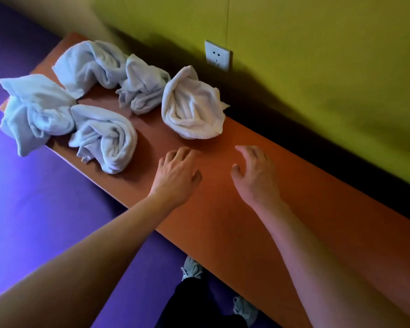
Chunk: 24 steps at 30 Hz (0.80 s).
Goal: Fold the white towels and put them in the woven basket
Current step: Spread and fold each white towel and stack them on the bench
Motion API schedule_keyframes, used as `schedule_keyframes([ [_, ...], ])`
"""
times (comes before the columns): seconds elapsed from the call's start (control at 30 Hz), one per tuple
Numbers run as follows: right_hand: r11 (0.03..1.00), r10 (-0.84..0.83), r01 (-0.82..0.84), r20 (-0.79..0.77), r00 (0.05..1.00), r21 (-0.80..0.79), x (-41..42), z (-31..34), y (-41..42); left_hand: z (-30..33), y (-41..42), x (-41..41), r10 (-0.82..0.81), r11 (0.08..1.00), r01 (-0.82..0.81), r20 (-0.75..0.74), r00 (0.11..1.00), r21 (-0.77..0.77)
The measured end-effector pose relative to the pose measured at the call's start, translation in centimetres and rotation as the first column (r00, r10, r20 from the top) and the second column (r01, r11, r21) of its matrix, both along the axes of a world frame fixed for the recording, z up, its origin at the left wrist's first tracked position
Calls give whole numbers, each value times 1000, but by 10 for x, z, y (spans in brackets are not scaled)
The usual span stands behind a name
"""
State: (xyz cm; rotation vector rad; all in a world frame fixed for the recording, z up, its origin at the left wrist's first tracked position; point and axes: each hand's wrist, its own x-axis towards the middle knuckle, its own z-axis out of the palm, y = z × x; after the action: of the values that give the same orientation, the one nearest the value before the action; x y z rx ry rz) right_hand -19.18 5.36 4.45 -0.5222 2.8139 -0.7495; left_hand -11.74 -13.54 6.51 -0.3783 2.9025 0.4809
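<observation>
1. Over the orange table [246, 209], the left hand [175, 176] and right hand [256, 174] are hovering, fingers loosely spread, gripping nothing.
2. Just beyond them, five crumpled white towels [192, 107] are lying unfolded.

Long orange worktop [258, 209] along the wall, with five crumpled white towels [192, 105] on its far end.

Long orange counter [246, 209] set against a yellow-green wall [317, 55]; white wall socket [217, 54] just above it; purple floor [45, 197]; two grey shoes [191, 268] below the counter's edge.
</observation>
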Motion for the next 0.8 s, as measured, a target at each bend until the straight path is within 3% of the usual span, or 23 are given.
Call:
schedule_keyframes([
  [0.23, 999, -43, 43, 68, 997, 7, -47, -20, -63, -31, -66, -80, -125, 988, 122, -31, 992, -95],
  [0.43, 997, -74, 72, 94, 993, 26, -50, -28, -65, -57, -87, -111, -188, 962, 197, 66, 980, -187],
  [0.63, 999, -21, 16, 125, 992, 44, -40, -28, -53, -43, -71, -91, -302, 953, 300, -48, 952, -39],
  [0.8, 990, 105, -108, 36, 994, 86, -25, -19, -35, -19, -29, -48, -423, 900, 435, -208, 882, 14],
])
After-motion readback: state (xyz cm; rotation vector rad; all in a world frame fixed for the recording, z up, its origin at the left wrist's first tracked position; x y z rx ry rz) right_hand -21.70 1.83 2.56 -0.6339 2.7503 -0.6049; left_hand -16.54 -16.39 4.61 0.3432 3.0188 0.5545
